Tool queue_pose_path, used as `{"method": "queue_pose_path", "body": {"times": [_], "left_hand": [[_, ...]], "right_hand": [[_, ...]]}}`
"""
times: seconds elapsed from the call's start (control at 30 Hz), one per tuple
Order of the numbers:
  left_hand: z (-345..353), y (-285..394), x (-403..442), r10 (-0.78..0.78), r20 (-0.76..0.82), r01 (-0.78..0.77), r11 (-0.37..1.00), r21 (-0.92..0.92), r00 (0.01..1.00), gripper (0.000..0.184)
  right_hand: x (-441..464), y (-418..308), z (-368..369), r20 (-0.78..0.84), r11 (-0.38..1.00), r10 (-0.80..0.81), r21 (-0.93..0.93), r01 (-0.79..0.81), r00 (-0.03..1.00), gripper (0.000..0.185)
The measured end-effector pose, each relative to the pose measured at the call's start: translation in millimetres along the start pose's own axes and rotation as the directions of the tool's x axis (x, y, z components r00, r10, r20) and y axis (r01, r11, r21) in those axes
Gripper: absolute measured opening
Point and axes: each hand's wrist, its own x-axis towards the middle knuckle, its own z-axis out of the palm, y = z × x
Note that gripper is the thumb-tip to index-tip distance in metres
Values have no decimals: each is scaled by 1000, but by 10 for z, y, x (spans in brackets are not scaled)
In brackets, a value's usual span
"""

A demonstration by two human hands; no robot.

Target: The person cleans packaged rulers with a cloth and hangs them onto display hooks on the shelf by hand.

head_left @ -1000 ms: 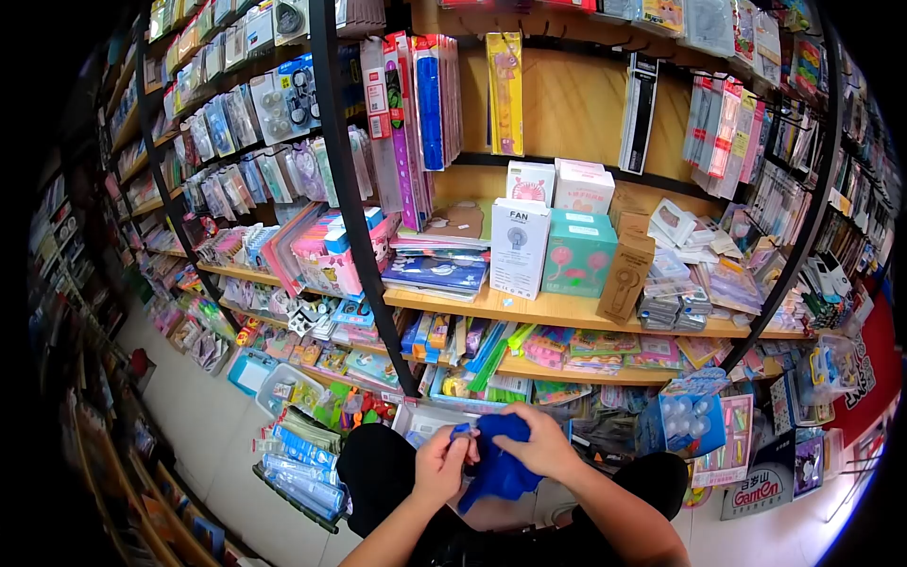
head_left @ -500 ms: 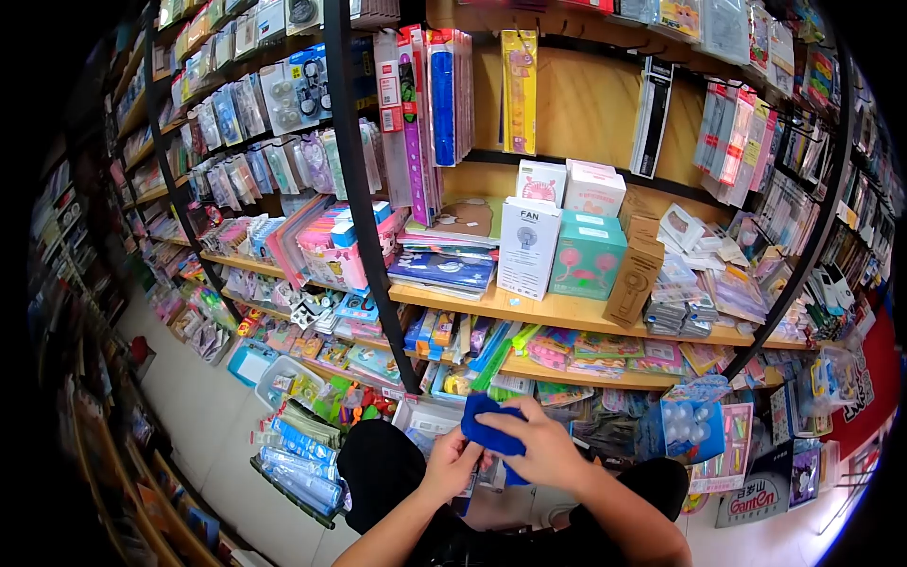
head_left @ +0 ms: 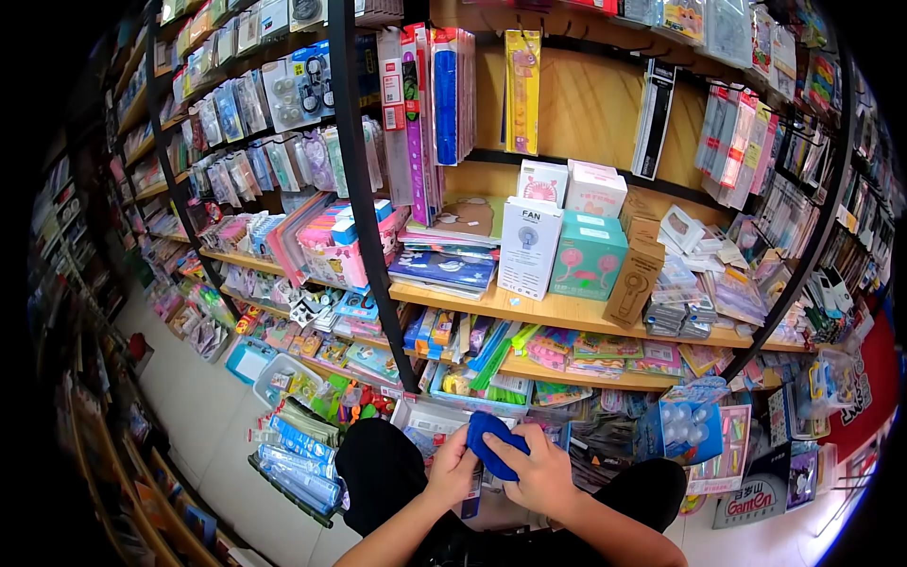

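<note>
A folded blue cloth (head_left: 493, 442) is bunched between my two hands, above my knees. My left hand (head_left: 452, 470) pinches its left edge, thumb upward. My right hand (head_left: 540, 472) grips it from the right, with fingers pressed over its top. Below and behind the hands is a pale open box or drawer (head_left: 408, 414) with packaged items, partly hidden by my hands and left knee.
A wooden shelf (head_left: 453, 296) ahead carries a white fan box (head_left: 526, 248), a green box (head_left: 586, 257) and brown boxes (head_left: 635, 282). Blue packets (head_left: 300, 472) lie on the floor at left. A blue container (head_left: 682, 433) stands by my right knee.
The blue cloth has gone from a flatter fold with a hanging end to a compact, rounded bundle. Both hands have shifted slightly, and the right fingers now press into it.
</note>
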Motion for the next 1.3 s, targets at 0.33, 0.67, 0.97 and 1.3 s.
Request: {"method": "queue_pose_path", "body": {"times": [0.33,0.67,0.97,1.3], "left_hand": [[25,-22,-33,-77,25,80,988,-129,997,21],[103,19,-5,43,-8,-43,998,42,999,24],[-2,-60,-100,-104,56,106,994,-27,993,26],[52,-13,-50,-153,174,179,973,-144,973,24]], "right_hand": [[130,177,-180,-135,929,321,235,-284,937,31],[252,-32,-236,-102,961,168,237,-140,981,23],[-40,213,-72,93,993,77,83,-85,993,24],[200,494,-301,200,841,53,520,-152,978,23]]}}
